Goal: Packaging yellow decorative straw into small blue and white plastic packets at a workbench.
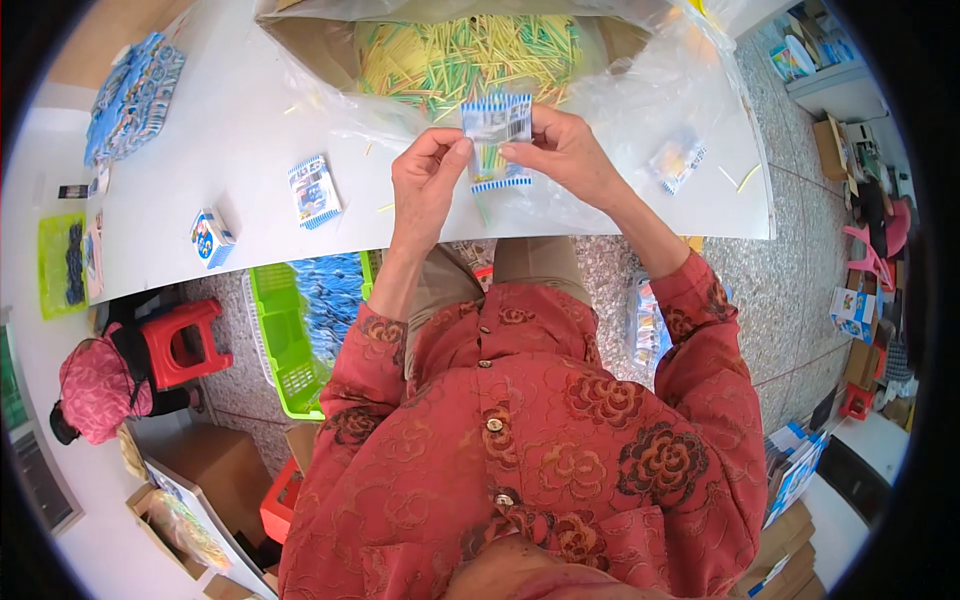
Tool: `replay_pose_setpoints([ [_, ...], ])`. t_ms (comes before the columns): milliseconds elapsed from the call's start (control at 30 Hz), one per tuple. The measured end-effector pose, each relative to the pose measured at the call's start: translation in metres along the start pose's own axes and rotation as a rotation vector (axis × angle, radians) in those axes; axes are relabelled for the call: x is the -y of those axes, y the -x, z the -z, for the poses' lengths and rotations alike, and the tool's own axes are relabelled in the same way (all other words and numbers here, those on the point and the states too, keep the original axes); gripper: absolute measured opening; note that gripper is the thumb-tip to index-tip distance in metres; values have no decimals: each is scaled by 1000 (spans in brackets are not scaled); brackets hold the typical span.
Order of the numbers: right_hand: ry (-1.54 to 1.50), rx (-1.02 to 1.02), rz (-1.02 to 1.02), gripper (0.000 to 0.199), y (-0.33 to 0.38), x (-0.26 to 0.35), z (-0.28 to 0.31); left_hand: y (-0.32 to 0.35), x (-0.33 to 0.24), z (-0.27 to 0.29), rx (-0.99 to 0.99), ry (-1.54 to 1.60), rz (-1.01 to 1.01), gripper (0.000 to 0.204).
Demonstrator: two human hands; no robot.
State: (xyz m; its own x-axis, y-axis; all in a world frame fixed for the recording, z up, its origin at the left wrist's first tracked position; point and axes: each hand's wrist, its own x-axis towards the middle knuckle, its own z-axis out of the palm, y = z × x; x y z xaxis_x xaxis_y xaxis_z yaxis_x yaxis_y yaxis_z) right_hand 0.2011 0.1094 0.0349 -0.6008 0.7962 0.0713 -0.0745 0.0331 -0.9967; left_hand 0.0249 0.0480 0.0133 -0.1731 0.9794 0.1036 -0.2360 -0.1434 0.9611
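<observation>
A small clear packet [498, 125] with blue-striped ends is held upright in front of me over the white table. Thin green and yellow sticks show through its lower part. My right hand [572, 160] grips its right side, thumb across the front. At its left edge, my left hand [430, 180] pinches with thumb and curled fingers. Just beyond both hands stands an open cardboard box [315, 45], lined with clear plastic and heaped with thin yellow and green sticks [470, 60].
On the white table [250, 120] lie a blue-and-white packet [315, 192], a small box [212, 238], a stack of blue packets [135, 95] and another packet [678, 160]. A green basket [295, 370] of blue packets is below. A person [100, 385] sits near a red stool [187, 343].
</observation>
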Motion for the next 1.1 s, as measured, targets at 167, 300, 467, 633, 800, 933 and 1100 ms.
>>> replay_pose_setpoints([
  [167,45,-8,-21,25,12,-3,5,7,2,-13,114,-102,54,15],
  [300,70,-60,-61,23,23,-1,9,8,7,-19,155,-182,118,10],
  [467,78,-101,13,21,48,-6,13,16,7,-32,235,-436,93,11],
  [633,260,-320,-52,19,101,17,37,25,10,-37,283,-283,87,17],
  [800,154,-925,-7,19,159,-11,114,26,20,-4,248,-300,68,14],
  [933,87,-1068,-60,22,171,-49,155,29,19,30,88,-341,61,13],
  [1100,215,-976,-155,24,138,-90,157,29,19,96,-244,-487,-28,12],
])
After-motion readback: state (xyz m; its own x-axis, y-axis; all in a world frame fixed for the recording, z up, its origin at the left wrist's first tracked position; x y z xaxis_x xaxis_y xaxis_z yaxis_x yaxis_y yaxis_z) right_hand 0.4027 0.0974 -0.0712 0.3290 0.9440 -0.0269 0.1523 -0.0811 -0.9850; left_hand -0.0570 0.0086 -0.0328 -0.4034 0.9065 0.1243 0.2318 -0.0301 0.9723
